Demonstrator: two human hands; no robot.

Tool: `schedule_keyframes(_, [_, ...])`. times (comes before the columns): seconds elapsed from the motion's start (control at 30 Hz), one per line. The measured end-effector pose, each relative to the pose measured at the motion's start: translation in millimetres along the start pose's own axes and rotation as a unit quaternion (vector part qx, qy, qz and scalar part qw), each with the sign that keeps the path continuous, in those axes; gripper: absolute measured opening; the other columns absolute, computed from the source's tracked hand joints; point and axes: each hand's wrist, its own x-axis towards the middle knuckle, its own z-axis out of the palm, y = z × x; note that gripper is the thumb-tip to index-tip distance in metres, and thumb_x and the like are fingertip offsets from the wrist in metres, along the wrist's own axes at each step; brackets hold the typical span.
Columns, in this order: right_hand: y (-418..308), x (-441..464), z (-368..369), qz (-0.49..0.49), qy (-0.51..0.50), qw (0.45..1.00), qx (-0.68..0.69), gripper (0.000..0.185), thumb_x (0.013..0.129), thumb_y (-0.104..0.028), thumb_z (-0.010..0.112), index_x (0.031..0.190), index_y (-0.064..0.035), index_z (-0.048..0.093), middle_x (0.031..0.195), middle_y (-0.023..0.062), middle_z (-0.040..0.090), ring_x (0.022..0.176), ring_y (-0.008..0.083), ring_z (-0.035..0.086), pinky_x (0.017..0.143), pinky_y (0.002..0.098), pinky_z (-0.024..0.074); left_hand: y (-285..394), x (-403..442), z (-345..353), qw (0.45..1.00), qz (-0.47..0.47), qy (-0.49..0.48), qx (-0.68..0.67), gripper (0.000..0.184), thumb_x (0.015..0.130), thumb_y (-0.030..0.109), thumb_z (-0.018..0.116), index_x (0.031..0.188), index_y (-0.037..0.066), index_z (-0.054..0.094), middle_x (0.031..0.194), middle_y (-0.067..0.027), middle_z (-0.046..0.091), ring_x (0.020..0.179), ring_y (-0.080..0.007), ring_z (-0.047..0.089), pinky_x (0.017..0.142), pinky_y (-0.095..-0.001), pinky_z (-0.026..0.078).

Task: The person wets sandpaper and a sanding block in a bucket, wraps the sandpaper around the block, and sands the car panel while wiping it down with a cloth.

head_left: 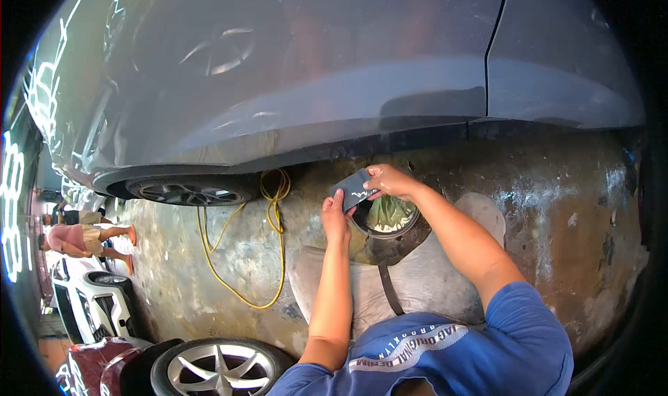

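My left hand (337, 219) and my right hand (391, 181) grip a small dark grey rectangular sheet (353, 189) between them. It looks like sandpaper, with white marks on its upper face. The left thumb lies along its lower left edge, while my right fingers close on its right end. Just below the hands stands a round black bucket (385, 237), partly covered by them. Inside it are a green cloth or bag (391, 209) and whitish bits or suds. Ahead of both hands runs the lower side of a grey car (313, 69), its surface dull and patchy.
A yellow hose or cord (283, 257) loops over the wet, stained floor (557, 208) near the car's wheel (191, 191). At the lower left is another wheel (221, 372). A white car (97, 302) and a person (73, 239) are farther off at left.
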Motion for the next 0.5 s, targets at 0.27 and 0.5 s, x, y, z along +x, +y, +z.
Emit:
schedule_keyframes(0.27, [-19.6,-12.5,1.1,0.053,0.011,0.998,-0.013,0.026,0.097,-0.01,0.065,0.118,0.0018,0.057,0.107,0.0106,0.068,0.088,0.0214,0.074,0.075,0.0349,0.0645,-3.7,7.7,-8.4,0.988,0.14,-0.029,0.049,0.017,0.097,0.015,0.07,0.109,0.013,0.059,0.094,0.0014,0.068,0.081,-0.0099,0.065,0.064,-0.0268,0.053])
schedule_keyframes(0.5, [-8.0,-4.1,-2.9,0.016,0.026,1.0,0.008,0.024,0.098,-0.009,0.063,0.116,0.003,0.054,0.102,0.0149,0.067,0.088,0.0253,0.074,0.074,0.036,0.0645,22.9,-12.9,-10.3,0.988,-0.035,-0.152,0.004,0.02,0.1,0.01,0.063,0.12,0.007,0.059,0.105,-0.0049,0.07,0.096,-0.0198,0.073,0.073,-0.0307,0.062])
